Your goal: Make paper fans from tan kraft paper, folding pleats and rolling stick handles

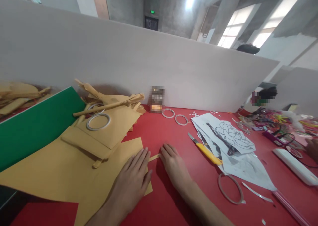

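My left hand (134,178) lies flat on a large sheet of brown kraft paper (81,173), its fingers stretched out and the thumb near the sheet's right edge. A narrow tan strip (155,157) runs from beside my left fingers across the red tabletop to my right fingertips. My right hand (175,166) rests on the table with its fingers bent and closed at the strip's end; the exact grip is hidden under the fingers. Behind my left hand, folded brown paper pieces (99,133) lie stacked on the sheet, with a roll of thin tape (98,122) on top.
A yellow utility knife (208,153), blade out, lies right of my right hand beside printed drawings (231,136). Tape rolls (181,120) lie at the back, another (230,189) at front right. A green board (42,126) stands left; a white partition (139,64) closes the back. Another person's hand (311,148) shows at far right.
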`<move>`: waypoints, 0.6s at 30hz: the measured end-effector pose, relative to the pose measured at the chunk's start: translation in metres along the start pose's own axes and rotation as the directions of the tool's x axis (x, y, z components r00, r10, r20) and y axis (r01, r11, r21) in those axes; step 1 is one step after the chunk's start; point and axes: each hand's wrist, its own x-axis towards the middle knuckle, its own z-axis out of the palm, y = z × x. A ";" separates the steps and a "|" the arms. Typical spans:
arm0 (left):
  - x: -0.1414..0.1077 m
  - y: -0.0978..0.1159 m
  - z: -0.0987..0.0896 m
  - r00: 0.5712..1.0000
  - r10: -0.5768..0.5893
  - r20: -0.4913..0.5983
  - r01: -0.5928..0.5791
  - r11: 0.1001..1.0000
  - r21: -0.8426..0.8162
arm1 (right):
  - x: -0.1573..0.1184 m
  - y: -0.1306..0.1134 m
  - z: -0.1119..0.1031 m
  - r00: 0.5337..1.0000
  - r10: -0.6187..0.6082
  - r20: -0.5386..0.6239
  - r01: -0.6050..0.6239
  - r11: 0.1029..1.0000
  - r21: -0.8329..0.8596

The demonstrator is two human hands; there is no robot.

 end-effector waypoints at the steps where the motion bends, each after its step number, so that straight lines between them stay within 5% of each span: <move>1: -0.001 -0.002 -0.001 1.000 0.021 -0.010 -0.021 1.000 -0.004 | 0.002 0.004 -0.001 1.000 0.007 -0.005 -0.007 0.999 0.051; 7: 0.002 -0.010 -0.012 0.994 0.101 -0.044 -0.103 0.993 -0.049 | 0.021 0.026 -0.023 0.998 -0.035 0.061 0.015 0.950 0.313; 13: 0.007 -0.016 -0.010 0.996 0.079 -0.042 -0.083 0.990 -0.114 | 0.014 0.033 -0.039 0.985 -0.085 0.148 0.057 0.982 0.182; 18: 0.012 -0.021 -0.022 0.998 -0.063 0.013 0.064 0.961 -0.269 | 0.000 0.036 -0.041 0.979 -0.202 0.004 0.202 0.978 0.047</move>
